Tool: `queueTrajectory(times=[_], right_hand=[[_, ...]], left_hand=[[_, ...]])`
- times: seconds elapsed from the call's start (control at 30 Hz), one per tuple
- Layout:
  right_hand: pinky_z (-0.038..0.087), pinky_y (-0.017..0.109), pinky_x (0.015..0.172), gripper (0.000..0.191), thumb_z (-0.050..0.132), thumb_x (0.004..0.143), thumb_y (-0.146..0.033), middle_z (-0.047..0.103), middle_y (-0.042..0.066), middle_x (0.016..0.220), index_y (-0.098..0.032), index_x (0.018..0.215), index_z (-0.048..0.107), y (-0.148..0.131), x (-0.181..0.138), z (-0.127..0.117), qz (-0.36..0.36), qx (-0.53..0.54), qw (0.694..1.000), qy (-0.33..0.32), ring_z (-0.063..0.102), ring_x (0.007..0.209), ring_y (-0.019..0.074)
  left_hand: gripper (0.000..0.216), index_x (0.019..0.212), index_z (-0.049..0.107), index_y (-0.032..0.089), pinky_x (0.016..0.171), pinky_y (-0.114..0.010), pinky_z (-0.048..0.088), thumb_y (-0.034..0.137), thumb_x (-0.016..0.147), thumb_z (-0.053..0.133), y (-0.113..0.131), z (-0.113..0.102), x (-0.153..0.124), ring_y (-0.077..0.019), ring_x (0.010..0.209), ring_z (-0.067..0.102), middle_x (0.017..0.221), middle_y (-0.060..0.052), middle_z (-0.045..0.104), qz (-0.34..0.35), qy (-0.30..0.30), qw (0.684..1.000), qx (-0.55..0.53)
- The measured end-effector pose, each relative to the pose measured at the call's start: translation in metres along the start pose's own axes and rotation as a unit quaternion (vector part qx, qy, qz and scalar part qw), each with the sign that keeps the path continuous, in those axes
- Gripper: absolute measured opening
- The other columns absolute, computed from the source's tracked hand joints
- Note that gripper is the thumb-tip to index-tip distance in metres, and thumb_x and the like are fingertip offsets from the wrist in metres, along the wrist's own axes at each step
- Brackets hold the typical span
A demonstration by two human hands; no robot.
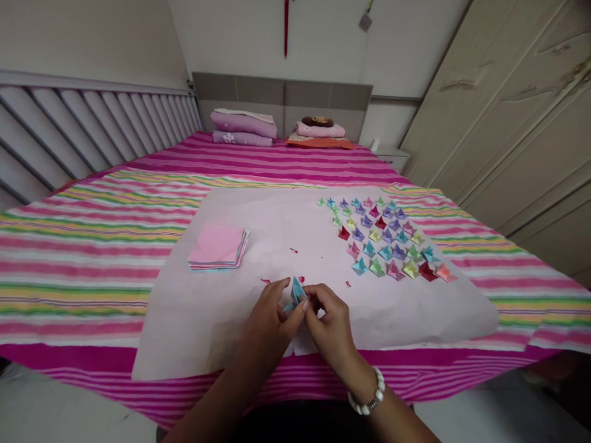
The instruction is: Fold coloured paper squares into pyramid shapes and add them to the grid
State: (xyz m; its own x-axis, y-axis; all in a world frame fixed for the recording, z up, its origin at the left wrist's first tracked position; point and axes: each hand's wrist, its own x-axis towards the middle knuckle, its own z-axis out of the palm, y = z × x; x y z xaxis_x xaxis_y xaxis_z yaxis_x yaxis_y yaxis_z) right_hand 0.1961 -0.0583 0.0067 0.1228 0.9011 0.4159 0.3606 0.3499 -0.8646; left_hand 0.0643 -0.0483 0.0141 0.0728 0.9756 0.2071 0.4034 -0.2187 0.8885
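Note:
A light blue origami boat [298, 291], partly folded in shape, is held between my two hands above the front of the white paper sheet [277, 227]. My left hand [272, 317] grips it from the left with thumb and fingers. From the right, my right hand [330, 317] pinches its other side; some fingertips are hidden behind the paper. To the right lie many small folded paper boats [388, 237] in rows, in blue, green, purple, pink, yellow and red. A stack of square paper [217, 247], pink on top, sits to the left.
Several red paper scraps [293, 250] lie around the middle of the sheet. Underneath is a bed with a striped cover [92, 246]. Folded bedding [244, 128] and a pillow pile [320, 132] rest by the headboard [281, 98]. A white rail [101, 126] runs left; a wardrobe [517, 111] stands right.

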Motion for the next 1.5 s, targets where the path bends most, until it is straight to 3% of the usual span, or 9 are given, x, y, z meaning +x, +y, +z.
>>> queueTrajectory(times=[0.2, 0.4, 0.53, 0.77, 0.93, 1.03, 1.17, 1.33, 1.5], right_hand=[[0.042, 0.026, 0.055, 0.011, 0.054, 0.084, -0.015, 0.055, 0.0, 0.071, -0.019, 0.083, 0.064, 0.0, 0.0, 0.004, -0.003, -0.003, 1.0, 0.019, 0.051, 0.059, 0.0135], [0.042, 0.026, 0.056, 0.012, 0.053, 0.084, -0.015, 0.057, 0.002, 0.074, -0.018, 0.08, 0.064, -0.004, -0.001, 0.007, -0.015, 0.013, 1.0, 0.024, 0.052, 0.062, 0.0136], [0.044, 0.026, 0.059, 0.009, 0.055, 0.079, -0.015, 0.062, 0.006, 0.09, -0.019, 0.079, 0.063, -0.001, -0.001, 0.008, 0.025, 0.098, 0.994, 0.027, 0.055, 0.068, 0.014], [0.044, 0.023, 0.051, 0.008, 0.067, 0.067, -0.02, 0.068, 0.003, 0.088, -0.019, 0.075, 0.066, 0.005, 0.007, 0.003, 0.211, 0.338, 0.917, 0.009, 0.053, 0.056, 0.0104], [0.043, 0.023, 0.053, 0.007, 0.071, 0.067, -0.021, 0.069, 0.002, 0.078, -0.018, 0.073, 0.07, 0.001, 0.011, -0.004, 0.242, 0.402, 0.883, 0.003, 0.054, 0.058, 0.011], [0.044, 0.024, 0.056, 0.016, 0.073, 0.073, -0.031, 0.066, 0.002, 0.072, -0.017, 0.079, 0.071, 0.002, 0.011, -0.007, 0.244, 0.426, 0.871, -0.029, 0.055, 0.057, 0.0111], [0.043, 0.024, 0.059, 0.029, 0.079, 0.069, -0.035, 0.063, -0.001, 0.064, -0.018, 0.091, 0.071, 0.006, 0.008, -0.007, 0.223, 0.405, 0.884, -0.076, 0.055, 0.059, 0.0116], [0.03, 0.019, 0.046, 0.03, 0.084, 0.061, -0.033, 0.047, -0.008, 0.049, -0.016, 0.082, 0.069, 0.01, 0.006, -0.003, 0.214, 0.319, 0.92, -0.081, 0.039, 0.045, 0.0054], [0.031, 0.02, 0.044, 0.03, 0.081, 0.064, -0.04, 0.049, -0.007, 0.047, -0.015, 0.065, 0.063, 0.008, 0.005, -0.002, 0.221, 0.284, 0.928, -0.095, 0.041, 0.042, 0.0064]], left_hand=[[0.047, 0.118, 0.059, 0.021, 0.081, -0.037, 0.051, 0.035, 0.074, 0.069, -0.01, 0.002, 0.0, -0.0281, 0.107, 0.059, 0.12, -0.011, 0.061, 0.035, 0.09, 0.994, 0.045], [0.045, 0.124, 0.055, 0.018, 0.057, -0.031, 0.054, 0.032, 0.082, 0.057, -0.01, 0.008, 0.0, -0.0174, 0.063, 0.067, 0.109, -0.011, 0.069, -0.082, 0.001, 0.994, -0.079], [0.04, 0.116, 0.06, 0.016, 0.074, -0.031, 0.056, 0.023, 0.076, 0.06, -0.01, 0.006, 0.001, -0.0215, 0.091, 0.069, 0.116, -0.012, 0.067, -0.061, -0.005, 0.989, -0.135], [0.027, 0.105, 0.068, 0.017, 0.086, -0.032, 0.054, 0.024, 0.079, 0.061, -0.002, -0.005, 0.005, -0.0214, 0.097, 0.068, 0.107, -0.009, 0.072, -0.015, -0.054, 0.976, -0.212], [0.04, 0.106, 0.068, 0.019, 0.094, -0.035, 0.052, 0.02, 0.067, 0.077, -0.004, -0.009, 0.006, -0.0234, 0.107, 0.065, 0.114, -0.008, 0.07, -0.026, -0.123, 0.951, -0.282], [0.041, 0.102, 0.069, 0.018, 0.092, -0.034, 0.053, 0.019, 0.062, 0.08, -0.004, -0.009, 0.006, -0.0226, 0.101, 0.067, 0.106, -0.007, 0.072, -0.052, -0.109, 0.949, -0.293], [0.018, 0.083, 0.073, 0.016, 0.075, -0.029, 0.055, 0.028, 0.07, 0.073, -0.001, -0.008, 0.009, -0.0186, 0.079, 0.069, 0.078, -0.003, 0.074, -0.107, -0.066, 0.956, -0.264], [0.019, 0.067, 0.071, 0.015, 0.056, -0.022, 0.047, 0.034, 0.066, 0.074, 0.002, -0.01, 0.011, -0.0113, 0.055, 0.056, 0.054, 0.003, 0.062, -0.139, -0.054, 0.956, -0.253], [0.018, 0.067, 0.069, 0.015, 0.059, -0.022, 0.044, 0.031, 0.063, 0.076, 0.002, -0.012, 0.012, -0.0115, 0.061, 0.056, 0.059, 0.003, 0.063, -0.127, -0.066, 0.955, -0.259]])
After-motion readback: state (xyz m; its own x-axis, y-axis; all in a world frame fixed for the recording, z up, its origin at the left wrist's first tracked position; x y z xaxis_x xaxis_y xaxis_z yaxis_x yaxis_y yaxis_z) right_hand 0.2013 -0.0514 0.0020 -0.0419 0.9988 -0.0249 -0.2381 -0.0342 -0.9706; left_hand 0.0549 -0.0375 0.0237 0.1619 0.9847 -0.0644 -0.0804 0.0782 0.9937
